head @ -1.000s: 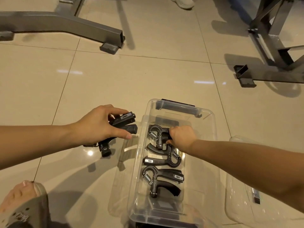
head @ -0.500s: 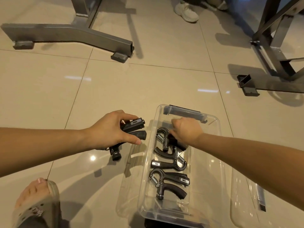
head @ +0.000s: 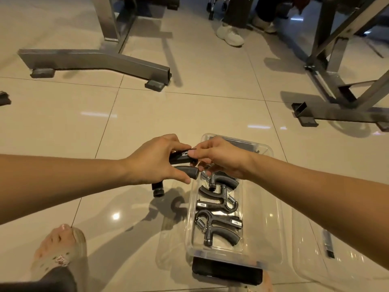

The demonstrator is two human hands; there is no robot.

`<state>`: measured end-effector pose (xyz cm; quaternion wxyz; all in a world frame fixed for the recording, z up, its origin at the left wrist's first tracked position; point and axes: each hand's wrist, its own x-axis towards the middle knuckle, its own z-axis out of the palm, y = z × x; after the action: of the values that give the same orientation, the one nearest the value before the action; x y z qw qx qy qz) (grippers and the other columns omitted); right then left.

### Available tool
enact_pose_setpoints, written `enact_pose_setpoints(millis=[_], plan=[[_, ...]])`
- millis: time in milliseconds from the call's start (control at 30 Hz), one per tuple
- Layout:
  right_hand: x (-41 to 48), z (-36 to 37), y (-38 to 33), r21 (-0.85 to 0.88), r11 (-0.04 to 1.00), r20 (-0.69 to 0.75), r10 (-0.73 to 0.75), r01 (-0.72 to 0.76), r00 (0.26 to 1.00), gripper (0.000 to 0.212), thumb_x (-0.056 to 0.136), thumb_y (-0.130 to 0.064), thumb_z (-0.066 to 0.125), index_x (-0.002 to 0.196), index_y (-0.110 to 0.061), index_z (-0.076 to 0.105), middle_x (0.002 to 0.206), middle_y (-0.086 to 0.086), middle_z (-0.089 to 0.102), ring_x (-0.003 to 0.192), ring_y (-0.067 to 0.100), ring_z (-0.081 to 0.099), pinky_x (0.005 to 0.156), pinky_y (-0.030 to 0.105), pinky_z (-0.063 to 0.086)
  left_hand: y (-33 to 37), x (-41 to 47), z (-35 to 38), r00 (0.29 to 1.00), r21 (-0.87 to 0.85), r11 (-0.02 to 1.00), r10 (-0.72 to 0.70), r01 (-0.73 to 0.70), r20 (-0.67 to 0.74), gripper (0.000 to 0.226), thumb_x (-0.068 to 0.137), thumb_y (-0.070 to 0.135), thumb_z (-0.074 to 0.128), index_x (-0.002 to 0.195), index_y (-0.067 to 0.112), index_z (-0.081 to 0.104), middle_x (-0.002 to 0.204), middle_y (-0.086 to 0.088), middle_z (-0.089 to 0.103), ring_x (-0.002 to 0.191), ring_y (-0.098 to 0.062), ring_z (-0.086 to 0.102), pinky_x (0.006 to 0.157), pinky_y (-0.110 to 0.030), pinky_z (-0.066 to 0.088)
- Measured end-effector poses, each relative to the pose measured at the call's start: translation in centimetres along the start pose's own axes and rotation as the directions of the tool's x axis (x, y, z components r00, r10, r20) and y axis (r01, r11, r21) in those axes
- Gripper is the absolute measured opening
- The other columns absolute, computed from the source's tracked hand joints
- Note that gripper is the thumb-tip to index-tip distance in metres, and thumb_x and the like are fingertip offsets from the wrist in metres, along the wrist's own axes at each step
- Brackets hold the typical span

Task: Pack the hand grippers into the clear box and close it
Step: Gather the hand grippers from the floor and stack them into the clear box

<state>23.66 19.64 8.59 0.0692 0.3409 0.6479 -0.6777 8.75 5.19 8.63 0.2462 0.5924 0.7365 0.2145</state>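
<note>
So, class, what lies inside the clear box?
The clear box holds three hand grippers in a row. The right hand covers part of the farthest one.

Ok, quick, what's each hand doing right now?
Left hand: closed on a hand gripper.
Right hand: pinching the same gripper's upper handle.

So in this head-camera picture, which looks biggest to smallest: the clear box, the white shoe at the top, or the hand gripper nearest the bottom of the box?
1. Clear box, plainly largest.
2. and 3. Nearest hand gripper and white shoe look about alike; the shoe lies much farther from the camera, so I won't rank them.
</note>
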Motion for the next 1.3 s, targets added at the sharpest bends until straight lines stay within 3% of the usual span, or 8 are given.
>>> enact_pose_setpoints(millis=[133,233,367,533,733,967,1167,1300], plan=[[-0.6,-0.2,-0.3,0.17,0.986,-0.12,0.022,-0.002,0.993,0.013,0.093,-0.01,0.069,0.1,0.0,0.069,0.086,0.016,0.07,0.066,0.016,0.064,0.054,0.025,0.056,-0.4,-1.3,-0.1,0.976,0.206,0.978,0.037,0.009,-0.217,0.084,0.071,0.058,0.081,0.143,0.026,0.051,0.124,0.006,0.053,0.116,-0.016,0.048,0.1,-0.034,0.038],[-0.7,-0.5,-0.2,0.299,0.953,-0.254,0.037,0.042,0.967,0.013,0.092,-0.004,0.067,0.103,0.003,0.067,0.087,0.02,0.069,0.065,0.018,0.066,0.056,0.026,0.059,-1.5,-2.2,-0.8,0.917,0.167,0.96,-0.149,0.223,-0.369,0.077,0.073,0.059,0.077,0.137,0.024,0.052,0.124,0.003,0.051,0.117,-0.019,0.047,0.1,-0.038,0.039],[-0.7,0.3,0.0,0.394,0.912,-0.319,0.021,0.113,0.948,0.026,0.095,-0.003,0.064,0.121,0.0,0.059,0.09,0.022,0.072,0.07,0.022,0.071,0.062,0.029,0.061,-2.7,-2.8,-1.2,0.861,-0.25,0.855,-0.493,0.454,-0.125,0.05,0.08,0.062,0.072,0.107,0.02,0.068,0.102,0.004,0.068,0.097,-0.017,0.065,0.083,-0.037,0.052],[-1.0,2.0,-0.3,0.375,0.92,-0.224,-0.029,0.114,0.974,0.03,0.095,-0.004,0.063,0.125,-0.006,0.057,0.103,0.018,0.076,0.088,0.027,0.073,0.071,0.031,0.058,-2.3,-2.1,-1.7,0.835,-0.66,0.65,-0.546,0.377,-0.06,0.023,0.097,0.027,0.065,0.1,0.005,0.071,0.102,-0.02,0.073,0.077,-0.02,0.068,0.074,-0.032,0.051],[-0.9,4.0,-0.3,0.258,0.965,-0.088,-0.026,0.048,0.996,0.042,0.091,-0.009,0.07,0.127,0.005,0.055,0.105,0.017,0.076,0.097,0.029,0.074,0.081,0.037,0.056,-1.6,-1.2,-2.7,0.817,-0.724,0.593,-0.572,0.351,-0.072,0.04,0.087,0.032,0.077,0.118,0.009,0.065,0.093,-0.006,0.076,0.078,-0.016,0.072,0.071,-0.032,0.053],[-0.5,5.1,-0.2,0.214,0.974,-0.109,-0.051,0.074,0.993,0.039,0.091,-0.011,0.072,0.123,0.001,0.056,0.103,0.015,0.077,0.097,0.031,0.074,0.088,0.044,0.056,0.0,-2.1,-1.4,0.819,-0.636,0.696,-0.548,0.333,-0.17,0.025,0.079,0.019,0.085,0.097,0.022,0.067,0.087,-0.011,0.075,0.08,-0.023,0.074,0.074,-0.034,0.056],[-0.2,2.0,-1.4,-0.173,0.967,-0.349,-0.238,0.187,0.906,0.033,0.089,-0.025,0.075,0.114,-0.01,0.059,0.094,0.009,0.074,0.083,0.023,0.073,0.088,0.056,0.057,-2.0,-2.0,-2.3,0.822,-0.581,0.725,-0.547,0.37,-0.16,0.023,0.081,0.012,0.083,0.103,0.01,0.076,0.083,-0.007,0.077,0.079,-0.023,0.074,0.083,-0.046,0.061],[0.3,-0.9,-2.3,-0.796,0.553,-0.191,-0.617,0.247,0.764,0.061,0.084,-0.039,0.077,0.136,-0.018,0.053,0.124,-0.001,0.06,0.105,0.015,0.063,0.09,0.046,0.055,-2.8,-2.0,-3.0,0.874,-0.467,0.808,-0.467,0.36,-0.135,0.018,0.085,0.011,0.078,0.102,0.016,0.078,0.08,-0.001,0.077,0.077,-0.018,0.073,0.08,-0.038,0.062]])
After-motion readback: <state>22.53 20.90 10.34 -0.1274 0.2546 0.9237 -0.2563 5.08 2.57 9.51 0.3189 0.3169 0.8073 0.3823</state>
